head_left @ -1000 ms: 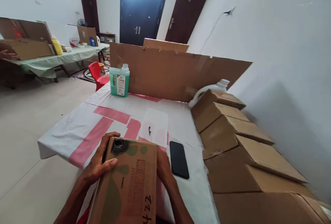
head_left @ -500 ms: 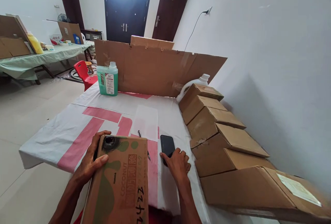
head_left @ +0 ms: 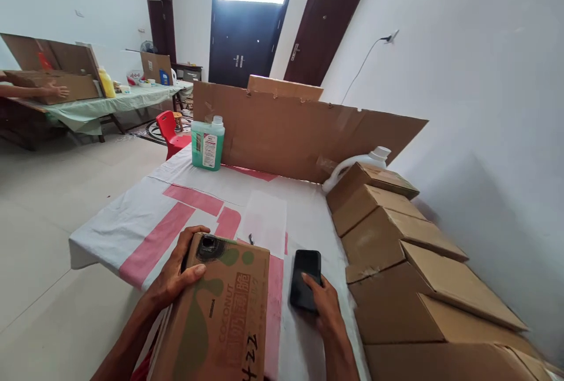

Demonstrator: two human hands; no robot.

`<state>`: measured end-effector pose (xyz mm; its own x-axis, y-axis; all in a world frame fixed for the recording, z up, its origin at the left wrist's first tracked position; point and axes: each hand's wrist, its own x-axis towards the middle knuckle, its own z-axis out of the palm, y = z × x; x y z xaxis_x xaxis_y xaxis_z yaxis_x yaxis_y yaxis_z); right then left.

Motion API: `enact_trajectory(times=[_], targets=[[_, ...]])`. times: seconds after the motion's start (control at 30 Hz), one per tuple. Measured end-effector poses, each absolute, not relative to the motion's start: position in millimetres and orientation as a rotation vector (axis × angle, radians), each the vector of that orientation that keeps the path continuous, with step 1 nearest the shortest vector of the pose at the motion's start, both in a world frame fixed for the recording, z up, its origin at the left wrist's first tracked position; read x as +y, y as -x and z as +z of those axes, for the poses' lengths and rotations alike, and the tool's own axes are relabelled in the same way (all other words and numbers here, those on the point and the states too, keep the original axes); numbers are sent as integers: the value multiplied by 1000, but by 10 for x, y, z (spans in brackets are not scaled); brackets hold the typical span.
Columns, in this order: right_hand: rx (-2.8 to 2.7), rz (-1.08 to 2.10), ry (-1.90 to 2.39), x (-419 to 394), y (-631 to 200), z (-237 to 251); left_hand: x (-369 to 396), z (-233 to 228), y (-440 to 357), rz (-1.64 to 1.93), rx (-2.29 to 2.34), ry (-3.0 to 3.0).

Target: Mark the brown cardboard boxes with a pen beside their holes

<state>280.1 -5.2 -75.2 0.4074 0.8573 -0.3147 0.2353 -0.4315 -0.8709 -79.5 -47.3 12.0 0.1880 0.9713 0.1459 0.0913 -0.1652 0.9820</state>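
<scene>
My left hand (head_left: pixel 178 278) grips the upper left edge of a brown cardboard box (head_left: pixel 224 310), thumb on its top face. The box has green blotches, the word COCONUT, handwritten digits and a dark hole ringed in black near the corner. In my right hand (head_left: pixel 328 302) is a black smartphone (head_left: pixel 305 278), thumb across its screen and fingers behind its right edge. The phone looks raised a little above the cloth. Beyond the box, a pen (head_left: pixel 251 239) shows only its end, beside a white sheet of paper (head_left: pixel 265 219).
Several cardboard boxes (head_left: pixel 396 252) line the table's right side. A green liquid jug (head_left: pixel 208 146) and a white jug (head_left: pixel 374 161) stand by an upright cardboard panel (head_left: pixel 282 128). A red chair (head_left: pixel 170 134) is behind. At another table, a person's hand (head_left: pixel 55 90) touches a box.
My right hand has closed on the phone and lifted it off the cloth. The view has swung left, bringing another person's arms into sight. My left hand still holds the box.
</scene>
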Motion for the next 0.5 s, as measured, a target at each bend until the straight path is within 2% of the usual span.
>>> enact_trajectory(times=[0.2,0.33,0.5], targets=[[-358,1503,1111,-542,-2629,-25,-453,159,731,1162,1069,-1550],[-393,1852,891,-732,-2294,479,-489,215,694,1170,1089,-1560],[-525,2188,746,-835,-1538,861,-534,78,709,1203,1130,-1524]])
